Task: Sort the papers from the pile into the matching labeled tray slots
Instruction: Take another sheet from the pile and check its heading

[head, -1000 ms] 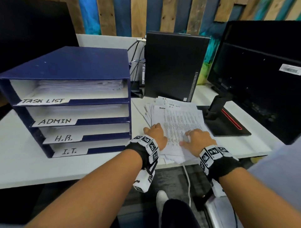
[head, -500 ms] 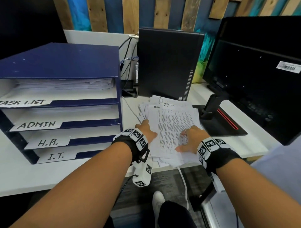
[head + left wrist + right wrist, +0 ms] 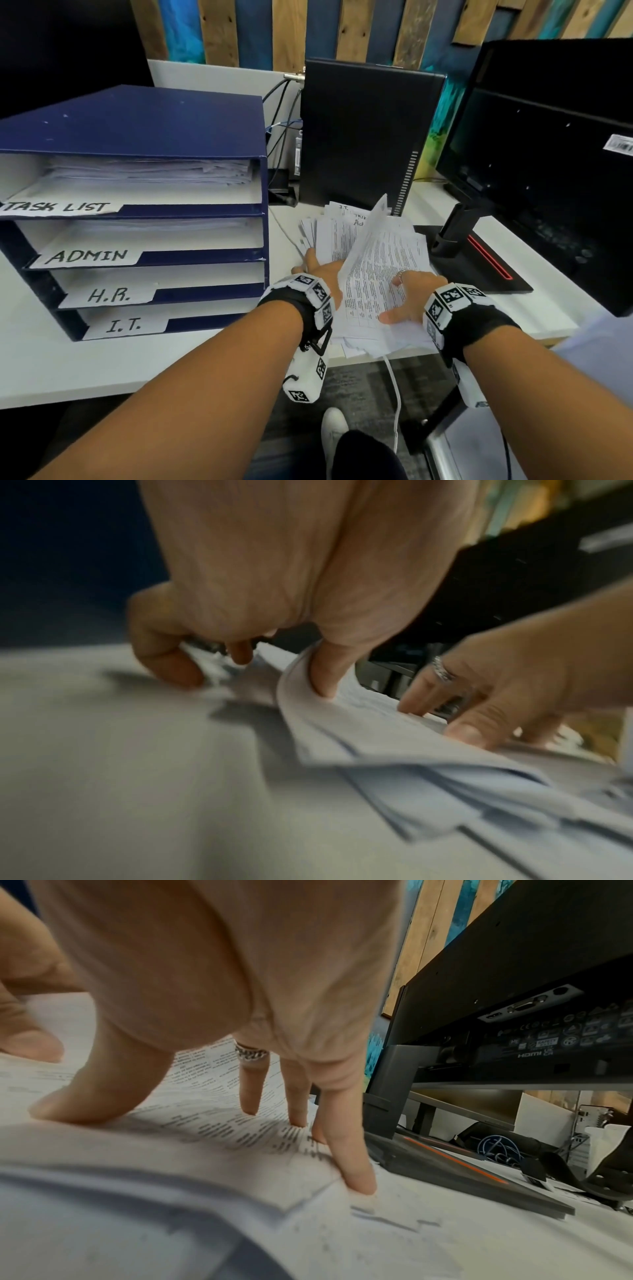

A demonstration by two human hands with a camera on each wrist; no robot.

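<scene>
A loose pile of papers (image 3: 373, 274) lies on the white desk (image 3: 102, 363), close to its front edge, between a blue tray (image 3: 137, 137) on the left and a monitor stand (image 3: 479, 260) on the right. The sheets are white, printed in dense small text, fanned unevenly so that corners stick out; some overhang the front edge. Handwritten headings show on sheets at the far end of the pile, 1 reading "I.T.".

The top sheet (image 3: 376, 246) is lifted along its left side and curls upward toward the right. The left hand (image 3: 318, 270) holds that raised edge, thumb pressed against it and fingers curled beneath, a narrow grip on paper. The right hand (image 3: 411, 294) lies spread and flat, fingertips (image 3: 356, 1180) pressing the sheet's right part down onto the pile, gripping nothing.

Judged from this, the paper is very light, limp and slippery against its neighbours, and creases easily. A single sheet is best taken at a free edge or corner with a light pinch, while the other hand steadies the rest so it does not slide off the desk.

The tray has 4 slots, labelled from top to bottom TASK LIST, ADMIN, H.R. and I.T.; the top slot already holds a stack. A black computer case (image 3: 366, 137) stands behind the pile, toward the desk's back edge.
</scene>
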